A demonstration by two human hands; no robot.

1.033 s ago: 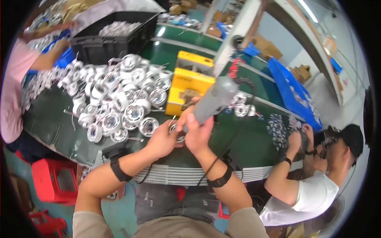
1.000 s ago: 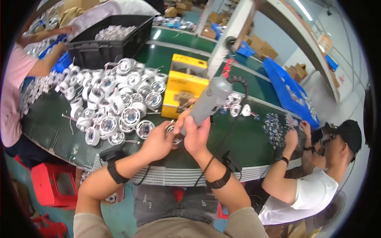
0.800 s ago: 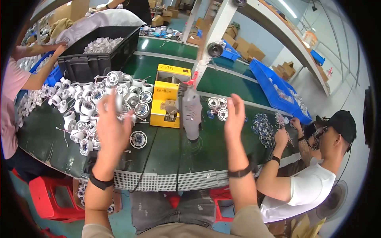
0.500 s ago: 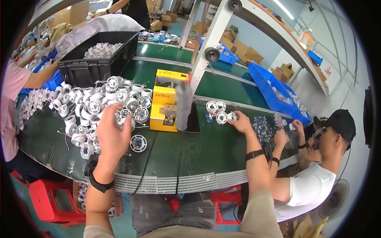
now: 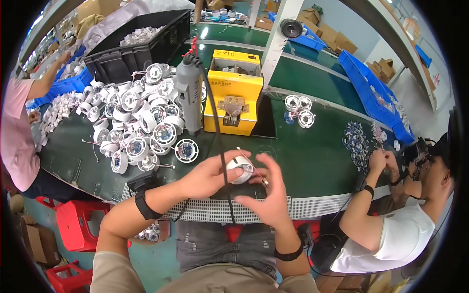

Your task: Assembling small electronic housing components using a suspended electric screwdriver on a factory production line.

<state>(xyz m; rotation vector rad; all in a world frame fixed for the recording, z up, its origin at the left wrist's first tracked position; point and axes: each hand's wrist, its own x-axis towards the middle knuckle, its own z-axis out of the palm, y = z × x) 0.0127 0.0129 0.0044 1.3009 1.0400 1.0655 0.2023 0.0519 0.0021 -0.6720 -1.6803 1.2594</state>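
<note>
In front of me, over the near table edge, my left hand (image 5: pixel 211 177) is closed on a white round housing (image 5: pixel 240 170), thumb across its rim. The housing is tilted, with its open side toward my right hand, and thin red and white wires (image 5: pixel 248 163) stick out of it. My right hand (image 5: pixel 271 198) is beside it, thumb and fingers spread apart, some fingertips close to the housing and a small metallic piece (image 5: pixel 265 182); whether they touch is unclear. A black cable (image 5: pixel 221 122) passes in front of the left hand's fingertips.
A pile of similar housings (image 5: pixel 146 115) lies left, below a black crate (image 5: pixel 134 56). A grey electric screwdriver (image 5: pixel 189 100) hangs by a yellow machine (image 5: pixel 229 105). Three white units (image 5: pixel 306 118) sit right. A co-worker (image 5: pixel 386 229) works at the right with small parts (image 5: pixel 355 141).
My right hand has come back from the white units at the right to the middle. My left hand has left the pile side and now holds a housing. The view has shifted.
</note>
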